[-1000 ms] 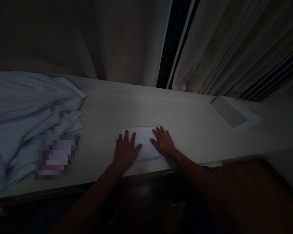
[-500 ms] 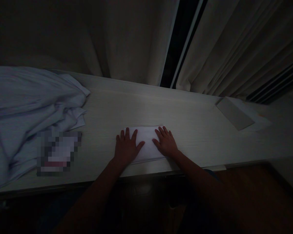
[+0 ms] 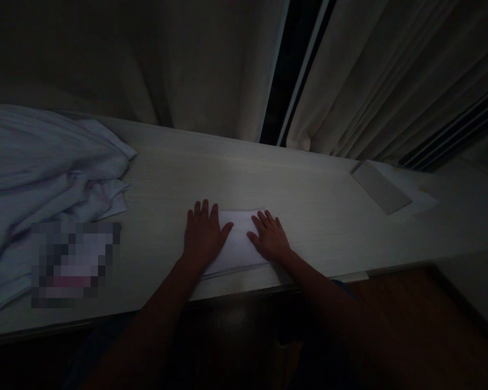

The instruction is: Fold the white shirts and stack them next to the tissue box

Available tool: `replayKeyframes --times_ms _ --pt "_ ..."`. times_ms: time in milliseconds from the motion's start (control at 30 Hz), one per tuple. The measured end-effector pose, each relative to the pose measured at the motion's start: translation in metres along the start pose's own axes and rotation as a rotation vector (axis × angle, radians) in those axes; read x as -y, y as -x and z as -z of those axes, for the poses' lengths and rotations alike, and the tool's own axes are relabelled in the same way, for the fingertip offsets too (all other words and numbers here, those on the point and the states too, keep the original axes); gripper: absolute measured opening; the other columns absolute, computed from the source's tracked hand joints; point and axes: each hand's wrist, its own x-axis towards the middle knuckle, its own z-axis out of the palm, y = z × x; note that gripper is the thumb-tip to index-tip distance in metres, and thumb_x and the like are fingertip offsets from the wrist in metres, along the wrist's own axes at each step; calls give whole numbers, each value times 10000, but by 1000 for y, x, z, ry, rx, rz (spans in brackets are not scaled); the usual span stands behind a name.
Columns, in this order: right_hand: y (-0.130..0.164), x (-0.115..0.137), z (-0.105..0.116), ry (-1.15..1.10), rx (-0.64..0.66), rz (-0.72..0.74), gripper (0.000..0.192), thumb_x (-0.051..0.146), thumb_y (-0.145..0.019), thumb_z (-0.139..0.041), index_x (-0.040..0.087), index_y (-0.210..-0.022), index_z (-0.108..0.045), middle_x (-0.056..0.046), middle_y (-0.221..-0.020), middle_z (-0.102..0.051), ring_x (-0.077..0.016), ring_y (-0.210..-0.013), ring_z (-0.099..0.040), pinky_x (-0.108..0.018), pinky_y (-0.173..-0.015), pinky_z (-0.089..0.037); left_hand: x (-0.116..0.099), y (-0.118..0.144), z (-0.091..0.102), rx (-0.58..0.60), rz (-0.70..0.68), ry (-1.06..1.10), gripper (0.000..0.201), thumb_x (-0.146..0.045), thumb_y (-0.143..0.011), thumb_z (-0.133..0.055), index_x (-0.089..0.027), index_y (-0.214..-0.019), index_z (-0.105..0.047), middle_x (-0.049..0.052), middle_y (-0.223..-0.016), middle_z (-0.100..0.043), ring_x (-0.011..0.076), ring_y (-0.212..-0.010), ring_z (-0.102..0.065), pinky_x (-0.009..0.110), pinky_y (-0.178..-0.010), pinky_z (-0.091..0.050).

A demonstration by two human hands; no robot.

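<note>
A folded white cloth (image 3: 239, 246) lies flat near the front edge of the pale wooden ledge (image 3: 309, 200). On its left side rests my left hand (image 3: 204, 233), palm down with the fingers stretched out and the thumb pointing inward. My right hand (image 3: 271, 236) lies flat on the cloth's right side, its fingers spread. A strip of the cloth shows between the two thumbs; the parts under the palms are hidden.
At the left a large crumpled pale cloth (image 3: 52, 173) covers the ledge, with a pixelated item (image 3: 75, 265) at its front. A grey and white flat piece (image 3: 384, 187) lies at the right. Curtains (image 3: 203, 70) hang behind the ledge.
My left hand has slid slightly up and left over the cloth, fingers now closer together. My right hand stays on the right side. The whole view has shifted a little.
</note>
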Motion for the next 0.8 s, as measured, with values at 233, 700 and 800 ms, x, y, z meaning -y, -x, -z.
replayKeyframes --times_ms 233,700,800 --pt "-1 -2 -1 -4 9 10 627 619 -968 -265 278 -1492 -311 -18 -1585 -244 -259 -1482 -87 -538 -1178 -173 -29 19 -13 120 -152 33 730 -658 -908 -260 -214 -1480 -351 109 -1583 -267 327 -1476 -140 529 -1179 -69" --pt "-1 0 -1 -21 5 -5 616 628 -967 -263 296 -1484 -310 -3 -1586 -239 -256 -1481 -89 -542 -1180 -171 -23 31 -13 103 -141 54 698 -663 -894 -319 -274 -1472 -356 51 -1597 -242 314 -1489 -61 557 -1182 -28" --pt "-1 0 -1 -22 4 -3 621 634 -964 -264 294 -1482 -315 -3 -1585 -243 -252 -1481 -91 -537 -1180 -175 -22 33 -14 94 -116 71 698 -666 -887 -340 -283 -1469 -365 45 -1605 -218 337 -1486 -51 565 -1180 -40"
